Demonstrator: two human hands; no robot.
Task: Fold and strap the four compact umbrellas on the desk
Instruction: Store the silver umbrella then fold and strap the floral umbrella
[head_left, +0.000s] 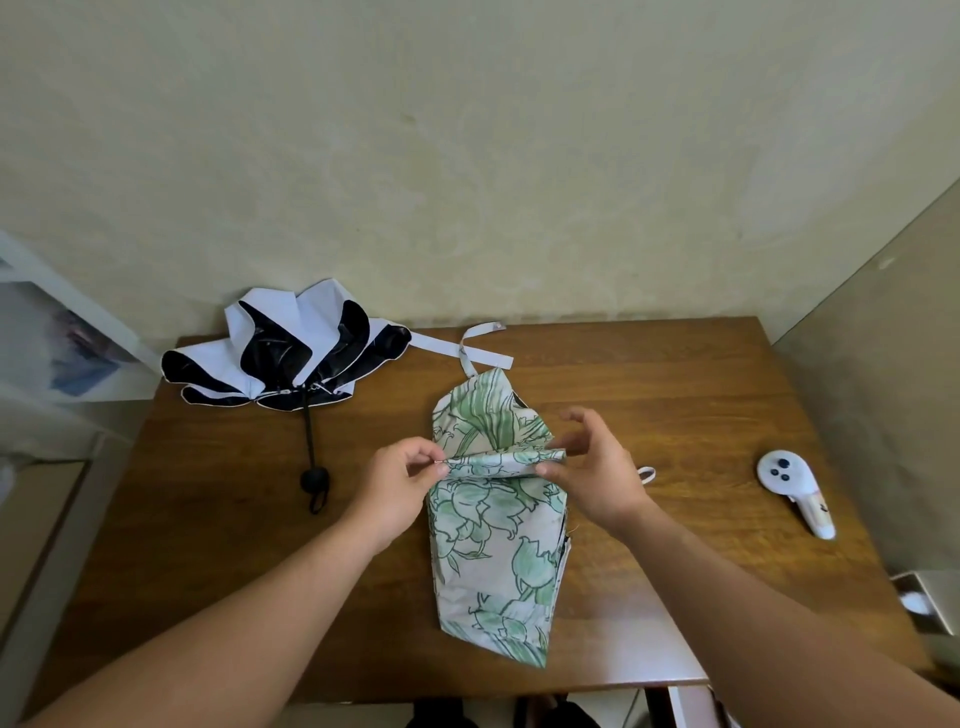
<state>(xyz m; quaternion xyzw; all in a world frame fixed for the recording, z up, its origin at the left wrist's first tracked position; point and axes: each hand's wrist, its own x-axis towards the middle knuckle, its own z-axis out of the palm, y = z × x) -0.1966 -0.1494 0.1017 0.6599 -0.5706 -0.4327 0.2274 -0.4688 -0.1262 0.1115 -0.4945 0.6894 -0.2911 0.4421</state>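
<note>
A cream umbrella with green flower print (493, 545) lies collapsed in the middle of the wooden desk (675, 415), its canopy flattened and its strap (475, 345) trailing toward the wall. My left hand (402, 480) pinches the left end of a fold of its fabric. My right hand (592, 467) pinches the right end of the same fold, its other fingers spread. A white umbrella with black lining (280, 364) lies half open at the desk's back left, its black handle (314, 478) pointing toward me.
A white handheld controller (795, 488) lies near the desk's right edge. A small white loop (645, 474) shows just behind my right hand. The wall stands close behind the desk. White shelving (57, 353) is at the left.
</note>
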